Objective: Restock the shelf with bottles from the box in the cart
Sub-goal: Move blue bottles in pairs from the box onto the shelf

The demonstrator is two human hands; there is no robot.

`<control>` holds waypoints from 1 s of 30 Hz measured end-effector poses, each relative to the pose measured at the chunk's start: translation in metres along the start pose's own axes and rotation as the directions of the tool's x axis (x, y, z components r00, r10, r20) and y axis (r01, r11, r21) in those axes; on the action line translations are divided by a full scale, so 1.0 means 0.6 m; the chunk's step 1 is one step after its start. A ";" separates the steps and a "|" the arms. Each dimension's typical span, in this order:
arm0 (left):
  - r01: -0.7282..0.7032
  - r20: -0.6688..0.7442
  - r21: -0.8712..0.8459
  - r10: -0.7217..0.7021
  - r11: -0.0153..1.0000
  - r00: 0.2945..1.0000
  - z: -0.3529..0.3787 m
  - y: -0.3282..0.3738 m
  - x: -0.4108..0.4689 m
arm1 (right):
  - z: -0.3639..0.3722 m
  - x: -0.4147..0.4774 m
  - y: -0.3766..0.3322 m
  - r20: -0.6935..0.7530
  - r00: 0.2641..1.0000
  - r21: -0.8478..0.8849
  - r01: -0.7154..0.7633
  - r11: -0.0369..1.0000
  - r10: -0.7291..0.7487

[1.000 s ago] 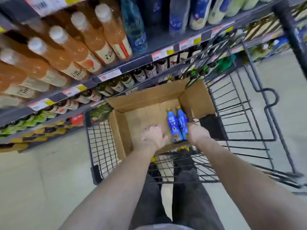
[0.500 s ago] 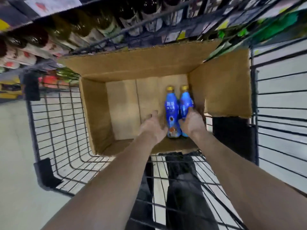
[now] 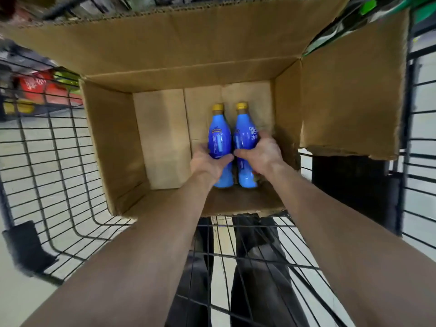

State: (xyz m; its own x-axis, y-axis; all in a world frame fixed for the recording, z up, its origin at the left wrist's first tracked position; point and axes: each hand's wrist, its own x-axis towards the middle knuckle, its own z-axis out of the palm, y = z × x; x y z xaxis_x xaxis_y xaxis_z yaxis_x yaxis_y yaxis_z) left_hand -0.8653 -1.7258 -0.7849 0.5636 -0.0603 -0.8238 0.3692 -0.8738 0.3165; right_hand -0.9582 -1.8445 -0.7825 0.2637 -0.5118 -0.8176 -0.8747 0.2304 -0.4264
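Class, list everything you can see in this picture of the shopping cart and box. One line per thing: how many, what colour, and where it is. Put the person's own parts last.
Bottles: two, blue with gold caps, side by side in the right half of the box; left bottle, right bottle.
Cardboard box: one, brown, flaps open, standing in the cart.
Cart: one, black wire, around and under the box.
Shelf goods: blurred red and green items, upper left beyond the cart; count cannot be told.
Floor: pale, seen through and beside the cart.
Trouser legs: two, dark, below the cart wire.
Left hand: one, wrapped around the left bottle.
Right hand: one, wrapped around the right bottle.
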 end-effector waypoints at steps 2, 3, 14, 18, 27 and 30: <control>-0.002 0.010 0.014 0.001 1.000 1.000 -0.002 -0.004 0.011 | 0.010 0.006 0.001 -0.044 0.999 -0.001 -0.013 1.000 0.013; -0.006 0.019 0.011 0.005 1.000 1.000 -0.004 -0.003 0.012 | 0.012 0.007 0.001 -0.064 0.998 -0.011 -0.016 1.000 0.016; -0.130 0.094 0.082 0.122 0.988 0.988 -0.069 0.008 -0.042 | -0.005 -0.075 -0.017 -0.165 0.985 0.129 -0.029 0.991 0.051; -0.230 0.091 0.152 0.218 0.961 0.972 -0.138 0.028 -0.108 | -0.007 -0.151 -0.065 -0.200 0.980 0.208 0.021 0.978 0.021; -0.474 0.026 0.105 0.474 0.874 0.880 -0.330 0.076 -0.254 | -0.007 -0.374 -0.213 -0.404 0.903 0.194 0.240 0.951 -0.145; -0.572 -0.005 0.091 0.575 0.815 0.818 -0.395 0.092 -0.293 | -0.007 -0.443 -0.251 -0.478 0.856 0.208 0.328 0.921 -0.197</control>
State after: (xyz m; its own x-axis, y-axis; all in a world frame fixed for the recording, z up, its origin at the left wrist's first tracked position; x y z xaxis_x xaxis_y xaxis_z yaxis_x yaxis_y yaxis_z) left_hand -0.7691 -1.6490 -0.5113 0.6774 -0.5492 -0.4895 -0.0890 -0.7216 0.6865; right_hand -0.8982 -1.7467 -0.4993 0.2033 -0.8792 -0.4309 -0.6349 0.2166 -0.7416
